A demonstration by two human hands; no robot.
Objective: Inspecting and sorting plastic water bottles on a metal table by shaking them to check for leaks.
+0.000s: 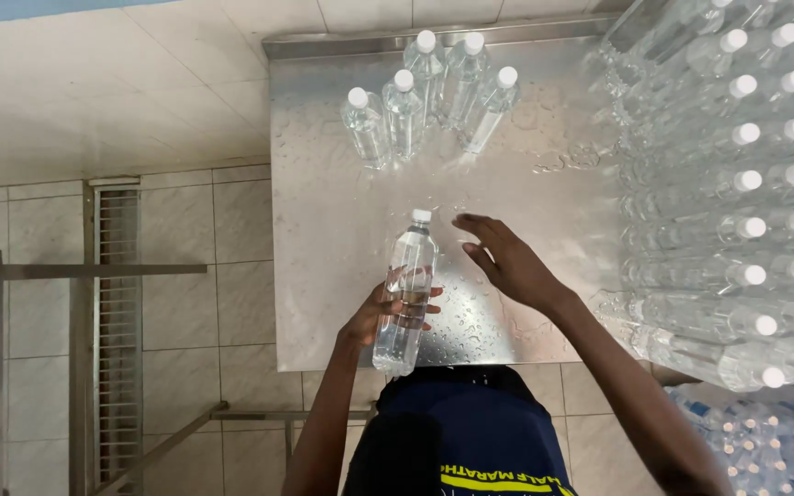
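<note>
My left hand grips a clear plastic water bottle with a white cap, holding it upright over the near edge of a wet steel table. My right hand hovers just right of the bottle, fingers spread, holding nothing. Several more capped bottles stand grouped at the table's far end.
A large stack of capped bottles lies on its side along the right. More bottles sit lower right. A floor drain grate and metal frame bars are on the left over tiled floor.
</note>
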